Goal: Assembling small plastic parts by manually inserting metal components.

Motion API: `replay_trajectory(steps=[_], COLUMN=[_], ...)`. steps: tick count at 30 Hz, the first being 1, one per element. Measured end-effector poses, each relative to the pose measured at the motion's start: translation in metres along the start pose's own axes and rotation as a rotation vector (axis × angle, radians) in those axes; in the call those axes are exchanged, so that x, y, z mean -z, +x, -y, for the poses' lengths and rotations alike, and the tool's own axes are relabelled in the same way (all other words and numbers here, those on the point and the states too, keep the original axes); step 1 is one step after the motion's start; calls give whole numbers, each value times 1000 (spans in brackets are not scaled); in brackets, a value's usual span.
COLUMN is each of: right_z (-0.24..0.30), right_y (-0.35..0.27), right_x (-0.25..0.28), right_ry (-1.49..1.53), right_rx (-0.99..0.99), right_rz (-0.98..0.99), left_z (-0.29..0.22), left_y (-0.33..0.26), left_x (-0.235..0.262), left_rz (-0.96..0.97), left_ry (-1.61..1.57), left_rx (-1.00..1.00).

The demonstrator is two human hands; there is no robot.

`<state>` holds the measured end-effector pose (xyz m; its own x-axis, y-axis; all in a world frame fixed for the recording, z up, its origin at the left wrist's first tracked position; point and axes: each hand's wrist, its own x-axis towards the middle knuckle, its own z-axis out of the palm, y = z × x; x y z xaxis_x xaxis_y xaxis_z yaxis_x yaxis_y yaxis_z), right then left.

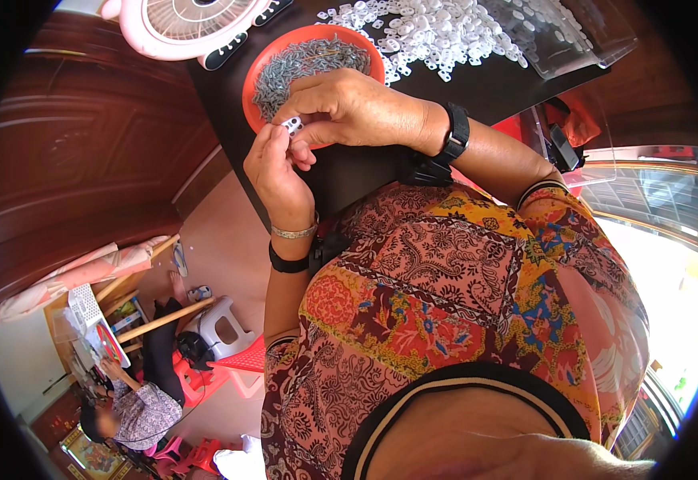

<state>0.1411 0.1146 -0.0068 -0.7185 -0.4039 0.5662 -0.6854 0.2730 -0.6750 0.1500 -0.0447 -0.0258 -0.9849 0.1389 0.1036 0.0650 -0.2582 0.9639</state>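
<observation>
Over the table's near edge my two hands meet at a small white plastic piece with dark holes [292,125]. My left hand [282,180] pinches it from the left with its fingertips. From the other side, my right hand [358,108] closes its thumb and forefinger around the same piece. Whether a screw is also between the fingers is hidden. Just beyond the hands stands an orange-red bowl [250,94] filled with grey screw-like pieces [317,62]; my right hand covers part of it. A heap of similar white plastic pieces [445,36] lies on the table behind the bowl, to the right.
The dark table [349,176] carries a pink-and-white fan [193,28] at far left and a clear plastic tray [581,56] with white pieces at far right. To the left, another person [145,412] sits at a separate table near a grey-white stool [225,328].
</observation>
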Motion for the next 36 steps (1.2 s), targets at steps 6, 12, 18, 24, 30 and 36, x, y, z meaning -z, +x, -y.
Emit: replay_trajectory(steps=[6,12,18,24,30,36], right_z=[-1,3,10,12,3,29], right_y=[-1,-1,0,-2,0,-16], right_x=[0,1,-7,-4,82,192], right_ry=[-63,-103,-218,-198,-777,-1280], right_rx=[80,78,126,138,93,-94], right_rz=[-24,-39,-84,-130,-344,-816], left_z=[-4,-4,-6,-11,-9,-5], left_y=[-2,-2,-3,-4,-3,-1], left_x=[-3,-4,4,-2,1,5], left_rz=[6,34,28,60,62,91], left_ry=[0,1,64,27,91,25], left_rx=[4,-4,-45,-61,-113,-46])
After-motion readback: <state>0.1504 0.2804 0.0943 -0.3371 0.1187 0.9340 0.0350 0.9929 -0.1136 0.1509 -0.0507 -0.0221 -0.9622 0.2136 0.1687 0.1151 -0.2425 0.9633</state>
